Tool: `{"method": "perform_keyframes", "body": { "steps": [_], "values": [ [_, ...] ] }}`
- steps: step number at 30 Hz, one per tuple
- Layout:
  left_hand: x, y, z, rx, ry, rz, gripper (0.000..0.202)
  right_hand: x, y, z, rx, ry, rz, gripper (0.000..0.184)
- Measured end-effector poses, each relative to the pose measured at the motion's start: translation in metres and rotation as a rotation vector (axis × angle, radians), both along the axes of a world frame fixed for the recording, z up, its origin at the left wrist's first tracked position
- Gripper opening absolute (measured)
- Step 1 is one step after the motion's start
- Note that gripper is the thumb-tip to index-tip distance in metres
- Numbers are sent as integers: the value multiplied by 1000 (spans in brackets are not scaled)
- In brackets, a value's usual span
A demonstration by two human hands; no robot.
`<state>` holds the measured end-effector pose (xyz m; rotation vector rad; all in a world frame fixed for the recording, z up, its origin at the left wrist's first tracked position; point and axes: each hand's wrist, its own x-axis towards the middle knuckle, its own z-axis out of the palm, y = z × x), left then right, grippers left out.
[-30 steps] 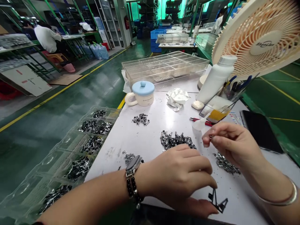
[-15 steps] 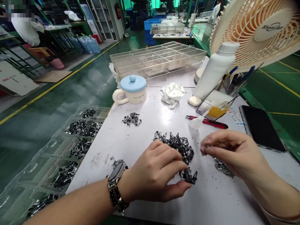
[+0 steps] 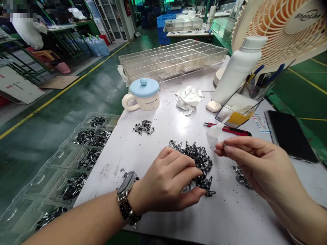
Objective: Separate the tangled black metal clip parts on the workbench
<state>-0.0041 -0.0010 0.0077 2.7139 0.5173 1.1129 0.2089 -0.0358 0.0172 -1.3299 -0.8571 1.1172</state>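
My left hand (image 3: 172,182), with a watch (image 3: 127,183) and a black bead bracelet at the wrist, curves over the near side of a pile of small black clip-like parts (image 3: 201,160). Its thumb and index finger are apart, with black parts showing beyond the gap; the other fingertips are partly hidden. To the right, my right hand (image 3: 251,158) is raised above the table, thumb and index finger pinched on a tiny piece (image 3: 224,145), too small to name. Beneath that hand lies a heap of small metallic pieces (image 3: 241,177), partly covered.
A smaller cluster of black parts (image 3: 143,127) lies near a lidded mug (image 3: 148,98). Crumpled tissue (image 3: 188,99), a red utility knife (image 3: 236,131), a white bottle (image 3: 237,71), a phone (image 3: 291,136) and a fan (image 3: 278,30) stand or lie around. A compartment tray (image 3: 74,160) sits at left.
My right hand has shifted slightly left and up, its pinch still closed. My left hand has moved a little left, thumb and index finger still apart. The camera view has shifted slightly.
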Motion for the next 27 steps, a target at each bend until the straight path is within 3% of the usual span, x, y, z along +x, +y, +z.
{"method": "perform_keyframes", "body": {
  "steps": [5,9,16,21,27],
  "values": [
    [0,0,-2,-6,1,2,22,0,0,0,-11,-34,3,23],
    [-1,-1,1,-10,-6,53,21,-3,-6,2,27,-206,22,18],
    [-1,-4,4,18,9,197,17,-10,-20,3,221,-550,85,14],
    [0,-5,5,11,-7,235,16,-12,-22,-2,343,-693,238,7],
    [0,-8,7,30,-26,254,11,-22,-20,-12,304,-737,282,2]
  ]
}}
